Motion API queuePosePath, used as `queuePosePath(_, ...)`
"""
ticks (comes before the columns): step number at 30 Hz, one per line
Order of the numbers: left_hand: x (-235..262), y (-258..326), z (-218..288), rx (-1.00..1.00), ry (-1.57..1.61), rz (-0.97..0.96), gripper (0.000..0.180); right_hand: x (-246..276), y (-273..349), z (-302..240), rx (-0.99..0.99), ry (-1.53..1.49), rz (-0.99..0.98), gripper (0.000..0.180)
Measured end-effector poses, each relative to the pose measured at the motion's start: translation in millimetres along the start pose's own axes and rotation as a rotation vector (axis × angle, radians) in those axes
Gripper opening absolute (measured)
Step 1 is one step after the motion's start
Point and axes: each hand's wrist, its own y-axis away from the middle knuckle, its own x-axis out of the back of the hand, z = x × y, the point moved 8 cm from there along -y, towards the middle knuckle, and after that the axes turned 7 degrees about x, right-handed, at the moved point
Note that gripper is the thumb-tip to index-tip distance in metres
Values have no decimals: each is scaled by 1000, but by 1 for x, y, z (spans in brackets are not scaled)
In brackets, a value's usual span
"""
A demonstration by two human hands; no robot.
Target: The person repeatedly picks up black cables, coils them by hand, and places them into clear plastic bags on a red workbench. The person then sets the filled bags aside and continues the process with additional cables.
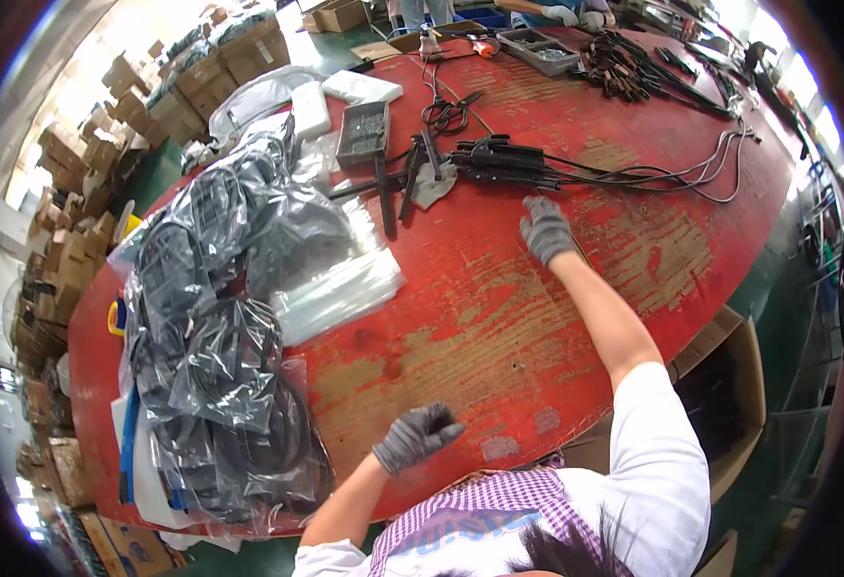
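Observation:
My right hand (546,232), in a grey glove, reaches out over the red table just short of a bundle of black parts with cables (508,162). Its fingers point toward the bundle, partly extended, with no held thing visible. Close to my body, my left hand (418,439), also gloved in grey, is loosely closed above the table; nothing shows in its fingers. Left of it lie clear plastic bags holding black coiled cables (225,370). Flat clear plastic bags (340,293) are stacked beside them. Black bar-shaped parts (384,197) rest left of the bundle.
The round red table (460,317) has worn paint. A grey tray of small parts (362,133), scissors (449,113) and white blocks (310,110) lie farther back. More black cables (624,67) are at the far right, near another person's gloved hands (564,15). An open carton (730,404) stands right.

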Motion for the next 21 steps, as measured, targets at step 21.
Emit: queuePosePath(21, 67, -30, 30, 46, 282, 380, 19, 103, 116, -194, 862, -475, -716, 9)
